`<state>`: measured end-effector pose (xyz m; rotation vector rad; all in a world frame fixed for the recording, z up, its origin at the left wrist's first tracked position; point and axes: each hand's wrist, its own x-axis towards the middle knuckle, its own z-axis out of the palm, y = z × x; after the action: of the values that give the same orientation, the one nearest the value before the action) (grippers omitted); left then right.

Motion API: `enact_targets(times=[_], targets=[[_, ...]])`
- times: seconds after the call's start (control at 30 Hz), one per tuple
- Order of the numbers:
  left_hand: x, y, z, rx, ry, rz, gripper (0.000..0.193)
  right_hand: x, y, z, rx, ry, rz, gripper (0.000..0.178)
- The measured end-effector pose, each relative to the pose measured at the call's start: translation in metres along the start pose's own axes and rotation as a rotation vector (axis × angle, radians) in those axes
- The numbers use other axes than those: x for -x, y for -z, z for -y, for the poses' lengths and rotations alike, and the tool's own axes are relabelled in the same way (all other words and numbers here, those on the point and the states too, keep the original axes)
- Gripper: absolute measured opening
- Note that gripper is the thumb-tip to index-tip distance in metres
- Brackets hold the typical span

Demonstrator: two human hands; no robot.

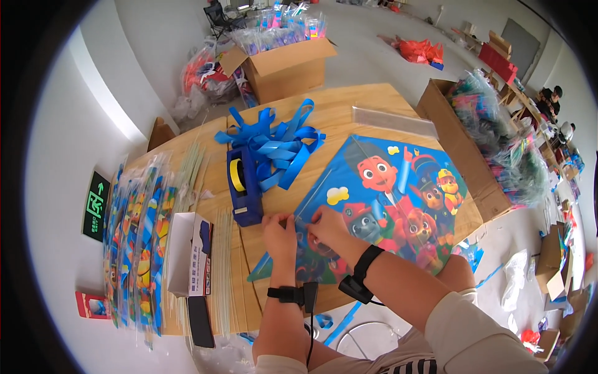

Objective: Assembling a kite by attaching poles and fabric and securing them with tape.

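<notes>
A blue kite [389, 218] printed with cartoon characters lies spread on the wooden table [349, 103]. At its left edge, my left hand [279, 237] is closed, thumb and fingertips pinching that edge. Just to the right, my right hand [327, 225] is bent over the print with its fingers pinched together; whatever is between them is too small to make out. A thin rod [322, 181] runs along the kite's upper left side. Beyond my left hand stands a dark blue tape dispenser [247, 202] with a yellow-cored roll [237, 174].
Blue ribbon [274, 146] is heaped behind the dispenser. A clear plastic sleeve [395, 119] lies at the back. To the left are thin pale rods [223, 274], a white carton [190, 255], a black flat object [200, 321] and bagged kites [137, 249]. Full cardboard boxes [289, 68] flank the table.
</notes>
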<state>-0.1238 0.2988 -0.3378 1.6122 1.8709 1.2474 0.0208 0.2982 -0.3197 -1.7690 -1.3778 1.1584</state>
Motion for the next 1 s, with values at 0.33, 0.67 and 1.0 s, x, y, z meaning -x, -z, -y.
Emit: enact_targets(times=[0.33,0.67,1.0], targets=[[0.003,-0.001,-0.006,-0.088,0.041,0.005,0.011,-0.006,-0.007,-0.005,-0.013,-0.12,0.002,0.025],[0.005,-0.003,-0.008,-0.147,0.038,-0.016,0.011,-0.005,-0.01,-0.006,0.019,-0.077,-0.034,0.027],[0.005,-0.003,-0.01,-0.183,0.031,0.004,0.009,-0.005,-0.011,0.001,0.313,0.016,-0.125,0.024]])
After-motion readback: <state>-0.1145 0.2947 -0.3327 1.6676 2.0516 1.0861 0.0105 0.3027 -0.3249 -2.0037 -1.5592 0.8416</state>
